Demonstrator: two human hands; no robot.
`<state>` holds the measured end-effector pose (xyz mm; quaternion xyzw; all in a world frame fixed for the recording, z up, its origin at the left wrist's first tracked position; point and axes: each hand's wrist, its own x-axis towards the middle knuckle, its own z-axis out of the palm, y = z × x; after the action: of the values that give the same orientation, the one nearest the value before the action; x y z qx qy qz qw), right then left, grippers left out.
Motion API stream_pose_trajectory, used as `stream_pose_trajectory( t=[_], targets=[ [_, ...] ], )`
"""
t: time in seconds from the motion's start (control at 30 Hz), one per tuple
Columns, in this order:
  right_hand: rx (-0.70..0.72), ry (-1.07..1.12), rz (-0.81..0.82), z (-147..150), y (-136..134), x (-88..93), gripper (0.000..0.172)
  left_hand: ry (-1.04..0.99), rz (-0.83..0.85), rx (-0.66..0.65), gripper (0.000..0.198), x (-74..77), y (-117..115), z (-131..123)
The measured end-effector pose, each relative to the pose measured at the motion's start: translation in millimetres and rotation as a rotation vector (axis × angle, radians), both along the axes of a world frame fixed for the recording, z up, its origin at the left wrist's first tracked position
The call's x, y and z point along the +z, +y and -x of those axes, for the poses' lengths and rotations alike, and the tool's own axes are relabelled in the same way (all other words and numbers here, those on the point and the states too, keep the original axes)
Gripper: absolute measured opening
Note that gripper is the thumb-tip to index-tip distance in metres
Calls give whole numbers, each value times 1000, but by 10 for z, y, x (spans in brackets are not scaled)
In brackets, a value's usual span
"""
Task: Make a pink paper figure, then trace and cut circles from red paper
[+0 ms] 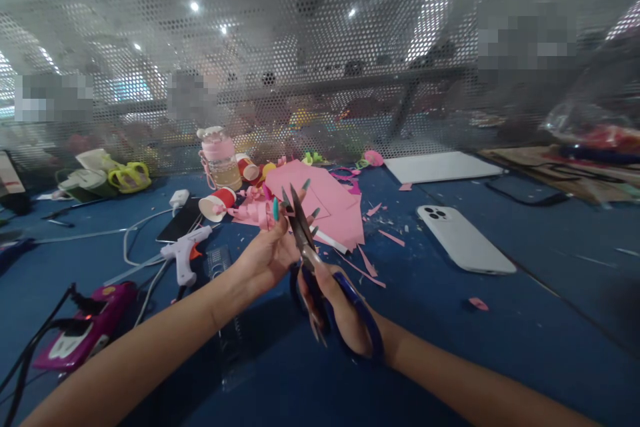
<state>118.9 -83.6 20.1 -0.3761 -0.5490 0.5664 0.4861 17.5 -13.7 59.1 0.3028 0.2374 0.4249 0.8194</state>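
Observation:
My right hand (334, 310) grips blue-handled scissors (306, 240), blades pointing up and away, slightly parted. My left hand (267, 255), with teal nails, is raised just left of the blades; its fingers are curled toward the blades and seem to pinch something small that I cannot make out. Behind both hands lies a stack of pink paper sheets (330, 203) on the blue table (450, 333). Thin pink paper strips (367, 263) are scattered to the right of the scissors.
A white phone (465, 239) lies face down right. A white glue gun (186, 255), cables, a black phone and a magenta device (87, 333) sit left. A pink bottle (220, 159), red paper cups and a perforated metal screen (320, 67) stand behind. A white laptop (443, 167) lies back right.

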Motion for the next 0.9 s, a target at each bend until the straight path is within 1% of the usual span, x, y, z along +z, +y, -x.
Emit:
stream_pose_trajectory(
  t=[0.17,0.37,0.5,0.57,0.67,0.77,0.83,0.9],
  targets=[
    [16,25,-15,-3,-8,23,54,46,29,55,36,24,-26,-20],
    [-27,-31,-12,9,-12,39,55,50,19,56,33,34,-45,-34],
    [-62,-73,45,19,-6,51,57,38,30,86,30,16,-35,-41],
    [-86,-71,100,24,4,51,58,34,18,133,32,3,-21,-47],
    [-106,-60,161,32,23,42,59,6,-68,212,43,-17,9,-63],
    [-121,-87,185,41,45,32,59,-46,-229,227,57,-37,52,-87],
    [-161,-149,120,50,60,26,60,-69,-324,227,64,-48,79,-102],
    [-192,-195,21,56,72,20,60,-67,-358,234,65,-53,92,-111]
  ],
)
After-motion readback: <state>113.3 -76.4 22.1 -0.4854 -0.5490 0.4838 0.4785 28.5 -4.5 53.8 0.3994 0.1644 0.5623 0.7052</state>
